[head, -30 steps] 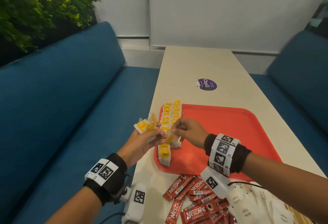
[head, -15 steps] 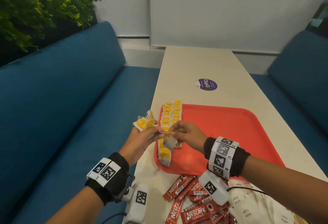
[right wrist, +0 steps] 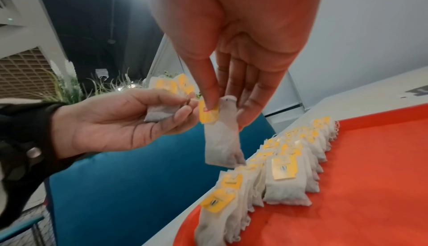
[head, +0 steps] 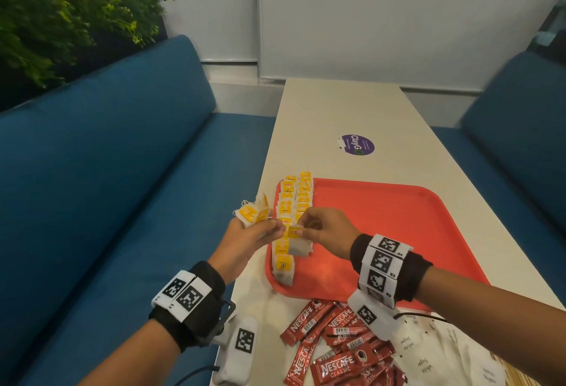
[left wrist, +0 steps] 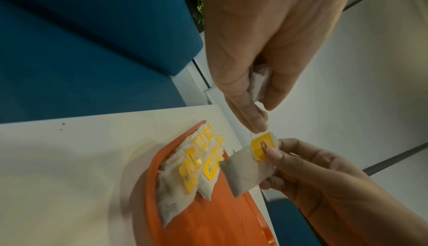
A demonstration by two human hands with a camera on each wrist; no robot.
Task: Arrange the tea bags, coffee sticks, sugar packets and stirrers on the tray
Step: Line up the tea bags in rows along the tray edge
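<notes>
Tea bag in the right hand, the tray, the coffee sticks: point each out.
tea bag (right wrist: pixel 221 140), right wrist view, its white pouch.
tray (head: pixel 382 217), head view, bare red floor.
coffee sticks (head: pixel 337 365), head view, one red wrapper.

A pale table (head: pixel 346 110) runs up mid-frame, bearing a red tray (head: pixel 398 217), purple sticker (head: pixel 356 145), coffee sticks (head: pixel 333 352) and sugar packets (head: pixel 428 355) at bottom.

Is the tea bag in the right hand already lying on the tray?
No: the tea bag hangs from the right hand above the tray.
</notes>
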